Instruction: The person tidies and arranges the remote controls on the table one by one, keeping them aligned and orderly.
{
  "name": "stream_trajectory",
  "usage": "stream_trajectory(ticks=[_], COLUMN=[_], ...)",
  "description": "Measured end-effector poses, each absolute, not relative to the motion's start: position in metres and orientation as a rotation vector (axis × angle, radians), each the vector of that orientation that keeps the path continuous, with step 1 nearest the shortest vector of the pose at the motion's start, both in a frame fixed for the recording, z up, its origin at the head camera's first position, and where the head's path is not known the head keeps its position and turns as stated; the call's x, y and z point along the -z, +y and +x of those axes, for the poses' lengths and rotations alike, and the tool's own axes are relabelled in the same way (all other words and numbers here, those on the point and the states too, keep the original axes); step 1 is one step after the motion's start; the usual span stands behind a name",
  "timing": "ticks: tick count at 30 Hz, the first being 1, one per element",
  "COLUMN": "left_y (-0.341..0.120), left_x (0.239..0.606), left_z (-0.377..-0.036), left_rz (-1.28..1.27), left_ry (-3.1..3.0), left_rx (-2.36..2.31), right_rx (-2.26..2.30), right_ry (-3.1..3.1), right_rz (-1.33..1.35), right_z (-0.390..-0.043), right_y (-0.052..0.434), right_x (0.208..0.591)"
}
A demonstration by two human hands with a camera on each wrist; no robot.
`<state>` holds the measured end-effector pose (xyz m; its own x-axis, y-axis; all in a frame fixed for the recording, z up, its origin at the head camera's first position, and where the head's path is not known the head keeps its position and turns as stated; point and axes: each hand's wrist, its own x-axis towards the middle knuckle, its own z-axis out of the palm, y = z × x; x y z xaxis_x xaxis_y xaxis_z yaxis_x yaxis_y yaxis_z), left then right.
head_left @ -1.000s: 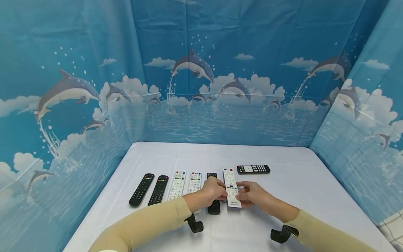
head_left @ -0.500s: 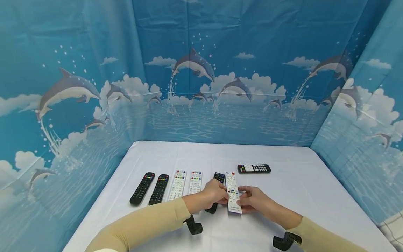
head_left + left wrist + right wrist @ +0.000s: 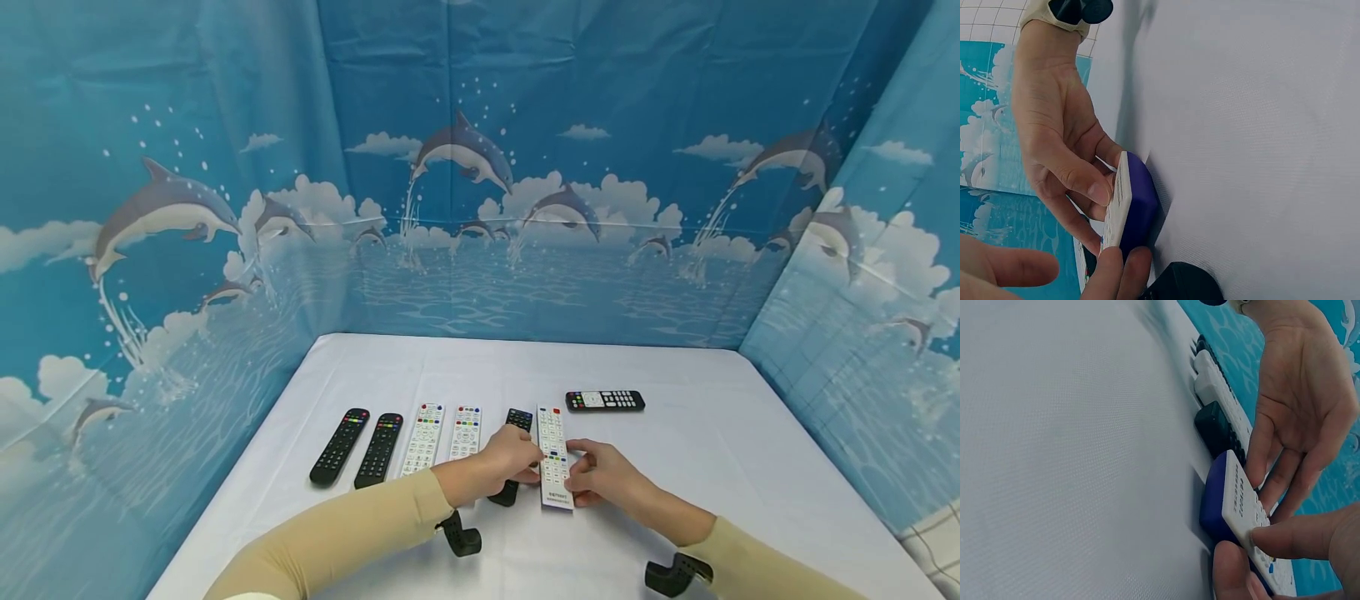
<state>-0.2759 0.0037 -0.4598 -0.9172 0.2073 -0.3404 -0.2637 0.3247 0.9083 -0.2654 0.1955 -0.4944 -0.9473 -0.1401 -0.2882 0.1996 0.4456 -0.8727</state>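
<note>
Both hands meet over the white remote (image 3: 553, 457) lying on the surface (image 3: 712, 467): the right hand (image 3: 600, 477) pinches its edge with curled fingers (image 3: 1291, 537), while the left hand (image 3: 504, 460) touches the opposite edge with nearly straight fingers (image 3: 1285, 469), beside a black remote (image 3: 513, 457).
</note>
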Motion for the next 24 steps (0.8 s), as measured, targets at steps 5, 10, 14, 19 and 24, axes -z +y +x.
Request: stream_trajectory(ticks=[5,10,14,19,24], left_y=[0.002,0.001,0.001,0.003,0.006], left_x=[0.457,0.457,0.457,0.455,0.453], left_z=[-0.276,-0.275,-0.273,-0.268,-0.262], left_rz=[-0.061,-0.058,-0.046,0.033,0.069], left_ry=[2.177,2.161,2.155,2.162,2.205], left_rx=[-1.650,-1.669,-1.673,-1.632,-1.564], right_rx=[1.497,1.490,1.495,1.488,1.469], right_ry=[2.384,2.385,2.387,2.389,2.396], right_rz=[0.071,0.053,0.028,0.010,-0.037], right_z=[-0.268,-0.268,-0.267,-0.266,-0.264], right_y=[0.195,0.197,0.198,0.198,0.200], right_x=[0.495,0.495,0.495,0.495,0.495])
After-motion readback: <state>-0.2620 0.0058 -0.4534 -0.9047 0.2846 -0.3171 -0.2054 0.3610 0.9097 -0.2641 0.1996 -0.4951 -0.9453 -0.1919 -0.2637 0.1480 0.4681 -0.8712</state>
